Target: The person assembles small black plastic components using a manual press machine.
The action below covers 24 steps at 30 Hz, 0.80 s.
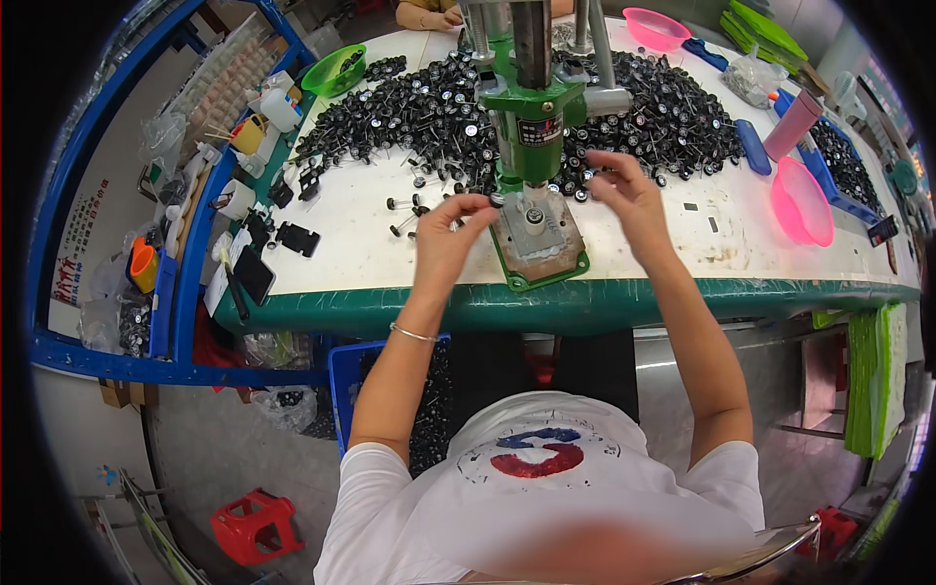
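A green hand press [526, 146] stands on the white worktable in front of me. On its metal base plate [556, 258] sits a small pale cylindrical holder [534, 224] with a dark-centred piece on top. My left hand [451, 232] pinches a small black wheel [496, 200] between thumb and fingertips, just left of the press column. My right hand [632, 203] is to the right of the press, thumb and fingers apart, by the near edge of the pile of black wheels with pins [673, 122]. Several loose wheels [402, 204] lie beside my left hand.
A green basket [336, 73] stands at the far left, pink basins [803, 202] at the right. A pink cylinder [793, 125] and blue bin [838, 171] are near the right edge. A blue rack [185, 366] borders the left. Another person's hand [447, 18] shows across the table.
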Motion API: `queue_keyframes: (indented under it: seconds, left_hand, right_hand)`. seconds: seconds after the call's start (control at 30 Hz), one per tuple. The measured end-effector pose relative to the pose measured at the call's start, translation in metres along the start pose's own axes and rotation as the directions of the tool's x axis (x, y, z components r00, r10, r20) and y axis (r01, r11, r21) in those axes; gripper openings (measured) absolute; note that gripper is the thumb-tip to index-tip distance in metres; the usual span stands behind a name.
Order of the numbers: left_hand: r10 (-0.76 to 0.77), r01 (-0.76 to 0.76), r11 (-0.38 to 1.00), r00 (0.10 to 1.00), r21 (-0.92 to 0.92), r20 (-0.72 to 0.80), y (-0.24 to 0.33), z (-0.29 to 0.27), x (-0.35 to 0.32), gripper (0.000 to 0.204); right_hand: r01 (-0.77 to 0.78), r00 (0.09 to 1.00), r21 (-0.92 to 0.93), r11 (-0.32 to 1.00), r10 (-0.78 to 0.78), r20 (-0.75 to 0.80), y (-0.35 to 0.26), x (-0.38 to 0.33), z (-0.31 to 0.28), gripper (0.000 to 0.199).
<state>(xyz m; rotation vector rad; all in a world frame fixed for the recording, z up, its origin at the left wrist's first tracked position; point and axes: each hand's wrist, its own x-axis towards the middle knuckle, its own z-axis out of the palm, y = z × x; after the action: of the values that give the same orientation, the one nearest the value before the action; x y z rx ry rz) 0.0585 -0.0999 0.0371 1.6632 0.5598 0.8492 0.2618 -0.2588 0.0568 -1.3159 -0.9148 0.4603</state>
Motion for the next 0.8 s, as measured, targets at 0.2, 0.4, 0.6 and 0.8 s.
queue_keyframes:
  seconds: [0.2,0.4,0.6,0.8]
  left_hand:
    - [-0.033,0.053,0.968,0.996,-0.246,0.084,0.008,0.038,-0.005,0.012]
    - [-0.027,0.045,0.951,0.998,-0.307,0.064,0.014,0.054,0.001,0.012]
    - [-0.077,0.109,0.867,0.993,-0.487,0.085,0.002,0.051,0.002,0.013]
    - [-0.065,0.129,0.877,0.986,-0.462,0.153,0.004,0.048,0.007,0.016]
  right_hand:
    - [0.012,0.990,0.117,0.993,0.005,-0.140,-0.024,0.015,-0.022,0.030]
    - [0.074,0.986,0.115,0.991,-0.055,-0.158,-0.045,0.040,-0.029,0.028]
    - [0.175,0.980,0.377,0.910,-0.125,-0.153,-0.121,0.113,0.030,0.024]
    - [-0.208,0.911,0.555,0.805,-0.047,0.410,-0.162,0.163,0.016,0.023]
